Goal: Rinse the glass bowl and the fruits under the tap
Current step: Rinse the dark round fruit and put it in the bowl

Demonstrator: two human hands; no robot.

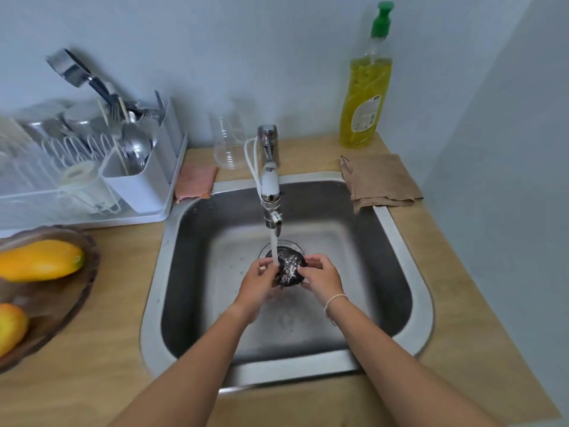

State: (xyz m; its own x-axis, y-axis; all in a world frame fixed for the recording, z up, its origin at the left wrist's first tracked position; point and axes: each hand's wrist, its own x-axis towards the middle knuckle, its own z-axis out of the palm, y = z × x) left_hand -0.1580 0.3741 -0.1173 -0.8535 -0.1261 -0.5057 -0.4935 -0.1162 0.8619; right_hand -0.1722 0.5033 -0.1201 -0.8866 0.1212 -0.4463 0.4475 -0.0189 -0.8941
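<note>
A dark round fruit [289,269] is held over the middle of the steel sink [400,257], right under the water running from the tap [271,192]. My left hand [257,285] grips it from the left and my right hand [321,278] grips it from the right, and water splashes white on its top. Behind the fruit, the rim of a round drain or glass piece shows. On the counter at the left, a brown glass bowl [77,291] holds a yellow-orange papaya [40,260] and another yellow-red fruit [10,328].
A white dish rack [92,167] with cutlery and glasses stands back left. Behind the tap are a clear plastic cup [229,143] and a pink sponge cloth [195,183]. A yellow dish-soap bottle [366,97] and a brown cloth [380,180] sit back right.
</note>
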